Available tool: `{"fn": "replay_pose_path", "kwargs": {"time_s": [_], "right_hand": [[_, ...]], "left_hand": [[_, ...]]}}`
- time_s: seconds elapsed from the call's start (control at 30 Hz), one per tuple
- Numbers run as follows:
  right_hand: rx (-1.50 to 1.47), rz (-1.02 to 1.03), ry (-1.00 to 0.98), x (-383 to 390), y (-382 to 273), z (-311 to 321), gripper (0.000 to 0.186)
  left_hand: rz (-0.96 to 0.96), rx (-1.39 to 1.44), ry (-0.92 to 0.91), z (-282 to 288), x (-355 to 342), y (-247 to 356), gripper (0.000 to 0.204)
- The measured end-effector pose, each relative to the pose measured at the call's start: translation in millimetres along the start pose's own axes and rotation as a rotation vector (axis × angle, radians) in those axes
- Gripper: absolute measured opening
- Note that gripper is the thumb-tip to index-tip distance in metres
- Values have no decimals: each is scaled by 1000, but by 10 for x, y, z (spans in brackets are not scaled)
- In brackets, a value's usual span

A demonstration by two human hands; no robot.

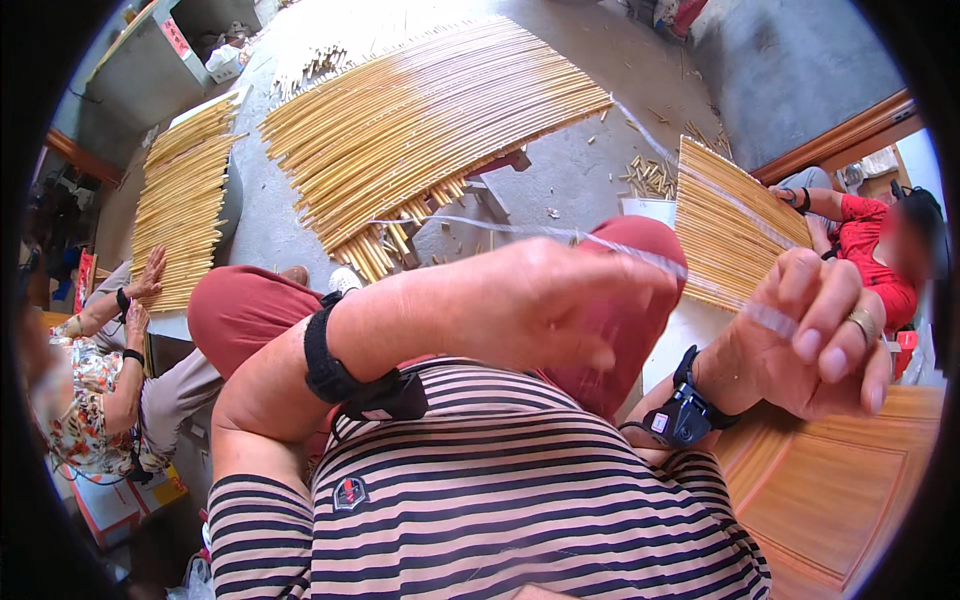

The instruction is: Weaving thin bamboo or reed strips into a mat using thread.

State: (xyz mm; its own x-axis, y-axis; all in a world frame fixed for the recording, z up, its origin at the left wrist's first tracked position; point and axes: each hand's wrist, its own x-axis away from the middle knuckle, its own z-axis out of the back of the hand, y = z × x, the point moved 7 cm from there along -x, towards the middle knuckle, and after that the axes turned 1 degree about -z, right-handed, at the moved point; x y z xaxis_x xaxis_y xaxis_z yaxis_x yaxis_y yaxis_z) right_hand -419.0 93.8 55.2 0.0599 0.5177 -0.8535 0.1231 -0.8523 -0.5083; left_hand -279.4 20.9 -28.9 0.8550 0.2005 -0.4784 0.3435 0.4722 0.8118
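Pulling that clear strip (640, 257) snug from the near edge of the stick mat (430, 120) helps imo; right hand (815, 345) curls around it, left hand (550, 300) blurry, can't tell.

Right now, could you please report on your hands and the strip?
Left hand blurred, grip unclear. Right hand raised, strip at its fingers, grip unclear. Strip also crosses in front of right knee.

Golden-yellow stick mat (430, 120); whitish strip (655, 261); black-and-pink striped shirt (480, 480).
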Motion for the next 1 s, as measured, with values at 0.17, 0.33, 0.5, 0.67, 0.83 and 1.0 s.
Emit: {"fn": "replay_pose_path", "kwargs": {"time_s": [0.17,0.33,0.5,0.67,0.83,1.0], "right_hand": [[-40,120,161,59,-340,55,12],[-597,-266,476,240,-152,587,13],[-554,-255,475,451,-126,561,13],[-506,-172,21,222,-224,-272,16],[-545,-256,-588,156,65,-1168,26],[-584,-297,-55,344,179,-813,18]], "left_hand": [[-60,-51,-336,-202,395,314,23],[-114,249,-173,181,1090,699,14],[14,317,624,850,1977,735,26],[340,328,431,478,1271,529,68],[41,238,-2,-258,770,636,80],[-153,1,-16,147,1303,831,36]]}}
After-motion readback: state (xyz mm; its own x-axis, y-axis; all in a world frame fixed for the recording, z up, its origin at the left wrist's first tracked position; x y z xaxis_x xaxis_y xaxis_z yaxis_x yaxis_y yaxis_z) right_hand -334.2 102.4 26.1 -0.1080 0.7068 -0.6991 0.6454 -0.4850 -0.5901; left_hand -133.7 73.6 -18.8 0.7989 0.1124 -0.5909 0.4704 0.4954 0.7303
